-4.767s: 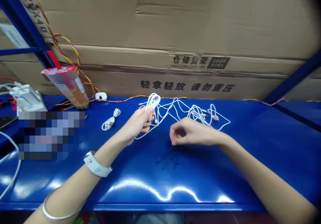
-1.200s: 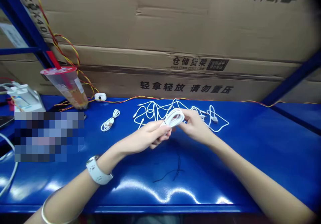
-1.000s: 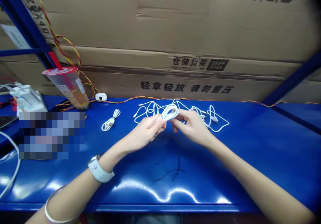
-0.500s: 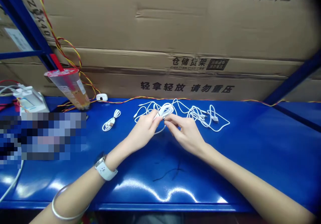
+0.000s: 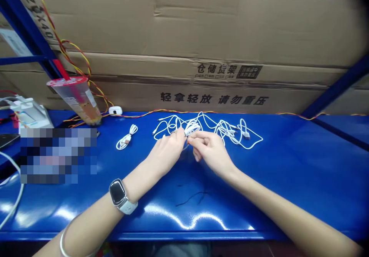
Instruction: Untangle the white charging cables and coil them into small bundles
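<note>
My left hand [image 5: 168, 149] is closed around a coiled white cable [image 5: 192, 126], whose loops stick out beyond the fingers. Against it, my right hand [image 5: 211, 151] pinches at the near end of the coil; whatever lies between its fingertips is too small to make out. Loose white cables [image 5: 227, 130] spread behind and to the right of both hands on the blue shelf [image 5: 288, 180]. To the left lies a bundled white USB cable [image 5: 127, 138]. Thin black ties [image 5: 191, 199] rest nearer the front edge.
A plastic cup [image 5: 77, 101] with a red straw leans at the back left, beside a white earphone case [image 5: 115, 111]. White chargers [image 5: 31, 113] and a pixelated area are at the far left. Cardboard boxes [image 5: 184, 38] stand behind; blue posts rise at both sides.
My left hand has rolled over, so its back and the watch face now show. My right fingers have curled in closer to the coil. The view has shifted slightly.
</note>
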`<action>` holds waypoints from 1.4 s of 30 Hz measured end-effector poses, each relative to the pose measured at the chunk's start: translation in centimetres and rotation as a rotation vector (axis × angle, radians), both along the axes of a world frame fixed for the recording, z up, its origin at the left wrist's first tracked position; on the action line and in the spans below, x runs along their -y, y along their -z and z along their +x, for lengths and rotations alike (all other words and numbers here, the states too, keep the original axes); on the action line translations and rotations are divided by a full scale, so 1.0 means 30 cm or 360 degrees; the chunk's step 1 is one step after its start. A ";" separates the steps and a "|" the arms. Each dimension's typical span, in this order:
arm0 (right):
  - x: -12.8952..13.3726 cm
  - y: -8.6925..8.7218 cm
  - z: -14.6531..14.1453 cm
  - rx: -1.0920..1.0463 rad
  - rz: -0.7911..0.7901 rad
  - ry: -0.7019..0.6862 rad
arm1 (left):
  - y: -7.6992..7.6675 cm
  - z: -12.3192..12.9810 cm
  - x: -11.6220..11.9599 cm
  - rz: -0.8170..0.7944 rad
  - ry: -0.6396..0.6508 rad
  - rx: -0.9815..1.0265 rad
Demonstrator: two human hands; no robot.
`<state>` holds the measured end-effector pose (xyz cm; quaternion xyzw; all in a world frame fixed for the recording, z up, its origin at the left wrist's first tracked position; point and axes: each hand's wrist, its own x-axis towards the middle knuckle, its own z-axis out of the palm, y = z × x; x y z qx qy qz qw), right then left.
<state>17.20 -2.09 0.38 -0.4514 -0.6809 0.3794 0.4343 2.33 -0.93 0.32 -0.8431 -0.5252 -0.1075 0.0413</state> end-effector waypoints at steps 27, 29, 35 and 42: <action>-0.068 -0.047 0.081 0.0469 0.0673 -0.0191 | -0.010 -0.061 -0.022 -0.0375 0.0601 0.0646; -0.067 -0.029 0.070 0.0370 0.0587 -0.0166 | -0.007 -0.060 -0.022 -0.0340 0.0583 0.0612; -0.065 0.011 0.049 0.0170 0.0468 -0.0144 | 0.006 -0.051 -0.019 -0.0252 0.0539 0.0533; -0.040 0.005 0.039 0.0264 0.0694 -0.0030 | 0.005 -0.045 -0.014 -0.0168 0.0435 0.0402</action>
